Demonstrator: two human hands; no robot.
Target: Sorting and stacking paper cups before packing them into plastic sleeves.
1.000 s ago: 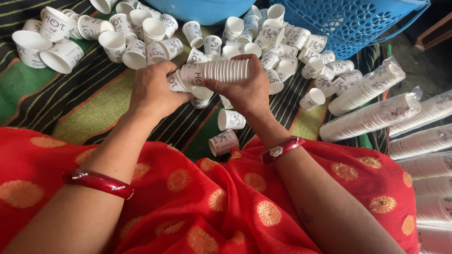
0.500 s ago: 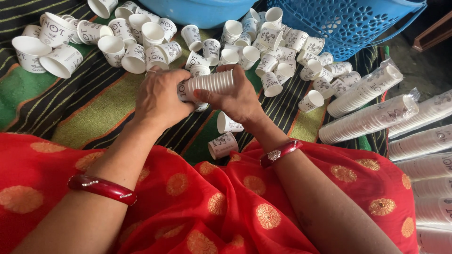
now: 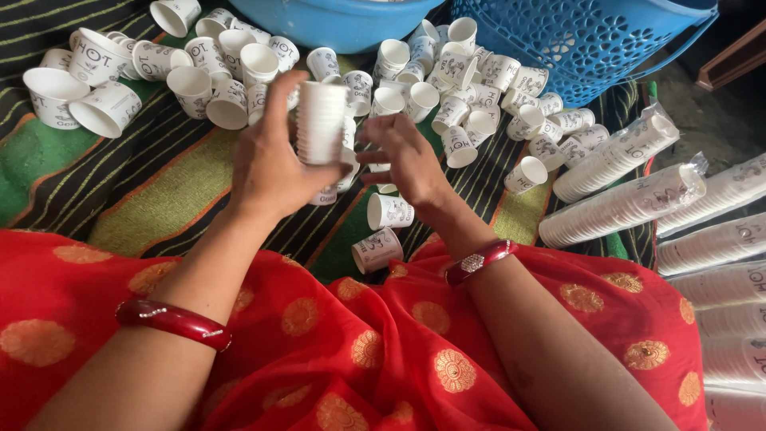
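Left hand (image 3: pixel 275 164) grips white cup stack (image 3: pixel 321 121); right hand (image 3: pixel 407 160) seemingly empty, half-open.

Stack of paper cups held upright over a striped cloth

The left hand (image 3: pixel 271 164) grips a short stack of nested white paper cups (image 3: pixel 321 121); the right hand (image 3: pixel 407 160) hovers just beside it, fingers loose, holding nothing; loose printed paper cups (image 3: pixel 239 68) lie scattered on the striped cloth (image 3: pixel 159 183) beyond; a blue plastic basket (image 3: pixel 590 40) stands far right; wrapped sleeves of stacked cups (image 3: pixel 622 209) lie at the right.
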